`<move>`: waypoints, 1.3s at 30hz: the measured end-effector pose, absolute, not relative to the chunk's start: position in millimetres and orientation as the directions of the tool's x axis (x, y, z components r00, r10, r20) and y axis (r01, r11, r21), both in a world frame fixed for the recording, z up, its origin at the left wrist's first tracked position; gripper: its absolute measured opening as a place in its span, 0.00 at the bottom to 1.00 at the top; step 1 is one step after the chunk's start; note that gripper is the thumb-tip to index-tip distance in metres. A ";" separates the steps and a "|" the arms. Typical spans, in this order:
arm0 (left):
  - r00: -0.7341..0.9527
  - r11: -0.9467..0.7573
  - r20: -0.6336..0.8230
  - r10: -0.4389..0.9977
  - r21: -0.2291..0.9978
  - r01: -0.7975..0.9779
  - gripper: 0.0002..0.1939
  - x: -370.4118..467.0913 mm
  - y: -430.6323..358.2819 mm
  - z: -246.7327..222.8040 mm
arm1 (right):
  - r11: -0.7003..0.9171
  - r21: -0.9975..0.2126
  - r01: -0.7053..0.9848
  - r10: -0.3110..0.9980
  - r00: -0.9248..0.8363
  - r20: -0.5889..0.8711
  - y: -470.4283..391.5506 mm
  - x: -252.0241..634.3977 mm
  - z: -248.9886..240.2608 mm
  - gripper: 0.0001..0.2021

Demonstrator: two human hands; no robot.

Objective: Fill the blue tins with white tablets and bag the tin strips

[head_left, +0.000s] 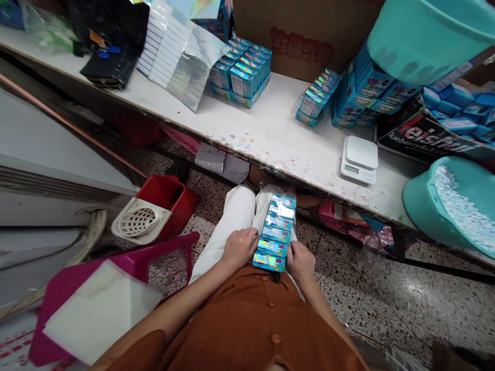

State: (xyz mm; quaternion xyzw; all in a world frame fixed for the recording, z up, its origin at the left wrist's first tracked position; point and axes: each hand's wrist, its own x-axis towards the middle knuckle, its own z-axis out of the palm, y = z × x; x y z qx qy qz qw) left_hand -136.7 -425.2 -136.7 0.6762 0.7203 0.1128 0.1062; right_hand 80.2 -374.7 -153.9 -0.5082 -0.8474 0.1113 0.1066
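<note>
A row of several small blue candy tins (275, 234) rests across my lap, its far end inside a clear plastic bag (289, 191). On the row's left side, my left hand (240, 250) is closed, with the bag's edge pinched at its fingertips. My right hand (302, 261) is curled closed against the right side, gripping the bag's edge near the closest tins. The bag's near opening lies around the tins by my waist; its exact rim is hard to see. Both thumbs point toward the tins.
The white table ahead bears packed candy boxes (247, 77), another wrapped pack (317, 98), a kitchen scale (359, 158) and a turquoise tub (425, 201) of white pieces. A red mop bucket (181, 206) and a magenta stool (58, 293) stand at my left.
</note>
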 end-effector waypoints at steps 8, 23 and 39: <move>0.119 -0.239 0.415 0.902 0.251 0.938 0.07 -148.9 -408.9 -132.8 | 0.590 -0.297 0.751 0.766 -0.404 0.500 -351.4 76.5 -149.7 0.06; 0.018 -0.188 0.368 0.930 0.433 0.882 0.08 -136.5 -425.8 -134.1 | 0.451 -0.476 0.755 0.885 -0.310 0.347 -358.4 81.5 -161.2 0.11; 0.021 -0.173 0.246 0.969 0.617 0.768 0.12 -153.3 -428.5 -120.0 | -0.080 -0.866 0.494 0.994 -0.030 -0.109 -382.2 57.8 -141.4 0.17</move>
